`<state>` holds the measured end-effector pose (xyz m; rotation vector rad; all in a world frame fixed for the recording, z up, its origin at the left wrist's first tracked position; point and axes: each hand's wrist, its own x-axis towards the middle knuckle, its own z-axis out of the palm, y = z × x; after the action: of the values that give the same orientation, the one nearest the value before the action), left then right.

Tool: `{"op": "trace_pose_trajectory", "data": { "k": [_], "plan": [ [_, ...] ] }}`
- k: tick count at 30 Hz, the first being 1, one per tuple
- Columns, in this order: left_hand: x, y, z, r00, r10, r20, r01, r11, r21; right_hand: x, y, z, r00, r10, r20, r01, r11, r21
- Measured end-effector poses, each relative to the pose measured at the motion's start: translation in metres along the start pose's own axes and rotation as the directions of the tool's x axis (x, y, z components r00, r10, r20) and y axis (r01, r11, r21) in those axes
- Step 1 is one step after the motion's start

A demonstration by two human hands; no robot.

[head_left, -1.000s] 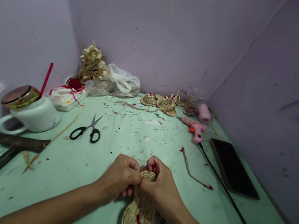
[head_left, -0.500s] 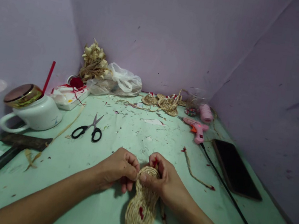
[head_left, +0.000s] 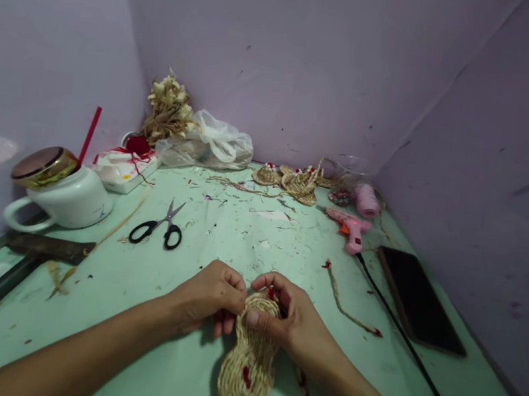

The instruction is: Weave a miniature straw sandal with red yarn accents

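Observation:
A figure-eight woven straw sole [head_left: 245, 384], coiled from twisted cord, lies lengthwise before me with a red bit of yarn in its wide lower end. My right hand [head_left: 286, 313] grips its upper end, thumb on top and fingers curled round the far edge, where another bit of red yarn [head_left: 272, 292] shows. At the sole's upper left edge, my left hand [head_left: 220, 299] is closed in a pinch; what is between its fingertips is too small to make out. Beneath my right wrist a red-tipped cord end [head_left: 303, 383] is partly hidden.
Scissors [head_left: 166, 225] lie spread at left, near a hammer [head_left: 48, 247] and white mug [head_left: 74, 200]. At right are a pink glue gun [head_left: 351, 228], its black cable, a short cord [head_left: 339, 298] and a phone [head_left: 420, 298]. Woven pieces [head_left: 300, 184] and a plastic bag [head_left: 223, 140] line the back.
My right index finger has shifted left over the sole's top end. The sole has moved slightly left, and the red-tipped cord end beneath my right wrist now lies farther right.

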<state>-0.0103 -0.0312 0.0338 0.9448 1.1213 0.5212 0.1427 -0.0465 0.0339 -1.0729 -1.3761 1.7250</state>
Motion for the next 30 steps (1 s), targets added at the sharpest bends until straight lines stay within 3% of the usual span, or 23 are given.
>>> {"op": "trace_pose_trajectory", "data": {
  "k": [9, 17, 21, 25, 30],
  "plan": [
    [0.000, 0.003, -0.004, 0.989, -0.092, 0.116, 0.085, 0.994, 0.064, -0.002, -0.001, 0.003, 1.000, 0.011, -0.007, -0.010, 0.999, 0.051],
    [-0.001, -0.002, 0.008, 0.995, 0.092, -0.048, -0.079, 0.971, 0.227, -0.002, 0.002, 0.004, 0.996, -0.033, -0.086, 0.029, 0.999, -0.043],
    [-0.001, -0.002, 0.009, 0.981, 0.162, -0.109, -0.145, 0.979, 0.146, -0.002, 0.000, 0.003, 0.995, -0.034, -0.089, 0.031, 0.999, -0.036],
    [0.000, 0.000, 0.002, 0.998, 0.068, -0.003, -0.068, 0.998, -0.002, -0.001, -0.003, 0.002, 0.989, -0.029, -0.145, 0.027, 1.000, -0.016],
    [0.000, 0.003, -0.006, 0.996, 0.050, 0.070, -0.044, 0.995, -0.090, -0.001, -0.002, 0.002, 0.971, -0.076, -0.228, 0.070, 0.997, -0.036]
  ]
}}
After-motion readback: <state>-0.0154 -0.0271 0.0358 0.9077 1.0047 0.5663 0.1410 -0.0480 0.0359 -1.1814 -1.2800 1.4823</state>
